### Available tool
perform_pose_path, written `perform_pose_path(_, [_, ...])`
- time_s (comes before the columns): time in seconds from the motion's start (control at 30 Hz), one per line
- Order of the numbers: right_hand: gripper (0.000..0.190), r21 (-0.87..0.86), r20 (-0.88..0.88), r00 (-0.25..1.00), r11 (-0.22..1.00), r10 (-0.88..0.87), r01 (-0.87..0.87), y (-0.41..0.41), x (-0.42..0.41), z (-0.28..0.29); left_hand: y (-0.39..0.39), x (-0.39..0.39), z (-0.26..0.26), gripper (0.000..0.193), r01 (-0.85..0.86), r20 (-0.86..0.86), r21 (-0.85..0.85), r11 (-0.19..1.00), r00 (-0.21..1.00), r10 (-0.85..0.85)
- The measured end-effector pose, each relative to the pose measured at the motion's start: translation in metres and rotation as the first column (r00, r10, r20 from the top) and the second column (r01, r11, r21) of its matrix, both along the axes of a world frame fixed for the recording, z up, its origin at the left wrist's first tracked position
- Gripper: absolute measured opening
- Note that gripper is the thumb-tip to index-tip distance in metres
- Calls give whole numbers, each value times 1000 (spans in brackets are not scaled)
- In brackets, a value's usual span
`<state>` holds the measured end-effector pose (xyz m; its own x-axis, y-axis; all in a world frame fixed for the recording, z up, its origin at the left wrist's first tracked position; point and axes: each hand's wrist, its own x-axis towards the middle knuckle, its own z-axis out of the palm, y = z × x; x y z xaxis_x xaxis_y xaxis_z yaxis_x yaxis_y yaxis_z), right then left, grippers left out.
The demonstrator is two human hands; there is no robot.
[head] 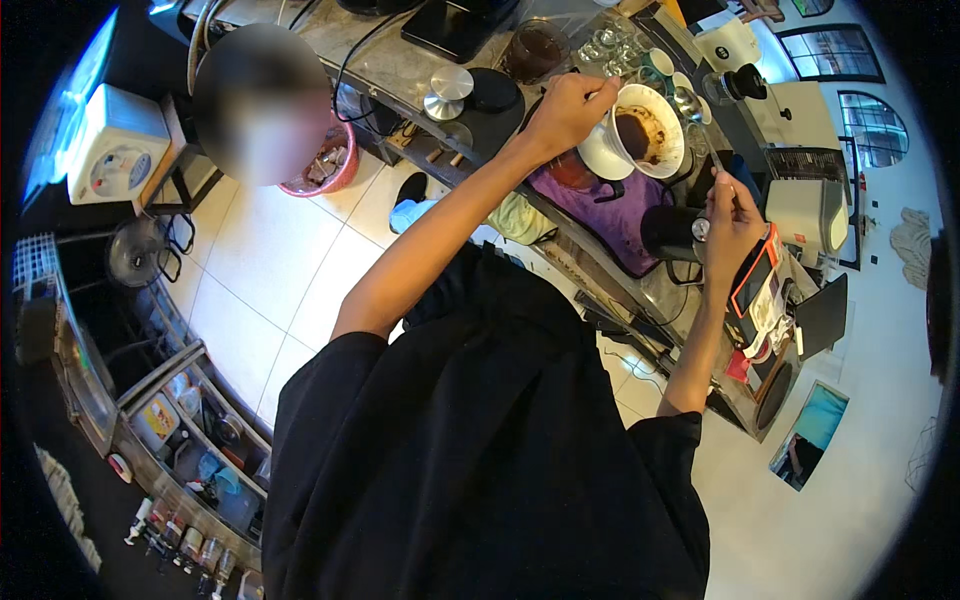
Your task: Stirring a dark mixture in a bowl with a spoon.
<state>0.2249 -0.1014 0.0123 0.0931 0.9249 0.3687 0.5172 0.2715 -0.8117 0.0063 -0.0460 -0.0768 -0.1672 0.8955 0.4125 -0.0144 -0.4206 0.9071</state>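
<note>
My left hand (570,112) has its fingers closed at the rim of a white coffee dripper (604,154); the exact grip is partly hidden. The dripper holds a pale paper filter (670,124) with dark, wet coffee grounds (631,137) at its bottom. Beneath it shows part of a glass server (570,171) with reddish-brown liquid. My right hand (731,217) grips the handle of a metal spoon (687,103), whose bowl is beside the filter. Close to my right hand, a black pitcher (667,231) stands by a purple cloth (615,221).
Cups (660,61) and clear glasses (611,49) crowd behind the dripper. A glass of dark liquid (535,51) and a black scale (457,30) are further left. A co-worker (259,105) stands near a pink basket (334,161). A card terminal (756,274) sits at right.
</note>
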Motion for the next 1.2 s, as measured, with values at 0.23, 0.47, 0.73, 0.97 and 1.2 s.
perform_pose_path(0.23, [18,-12,-80,996,999,37,-38,7,-9,24,0,-2,-1,47,6,-37,-35,999,999,-8])
perform_pose_path(0.47, [20,-6,9,998,998,55,-55,21,-24,34,-4,-2,5,48,10,-20,-47,999,1000,-11])
perform_pose_path(0.73, [28,-61,159,972,985,172,-164,41,-42,15,-3,-1,5,46,-7,-18,-37,999,1000,6])
perform_pose_path(0.97, [28,-119,329,926,981,183,-152,45,-35,8,-5,0,7,44,4,-3,-44,999,1000,-5])
perform_pose_path(1.2, [26,-86,348,897,962,271,-258,40,-42,5,-1,0,2,43,-27,-52,-19,999,998,26])
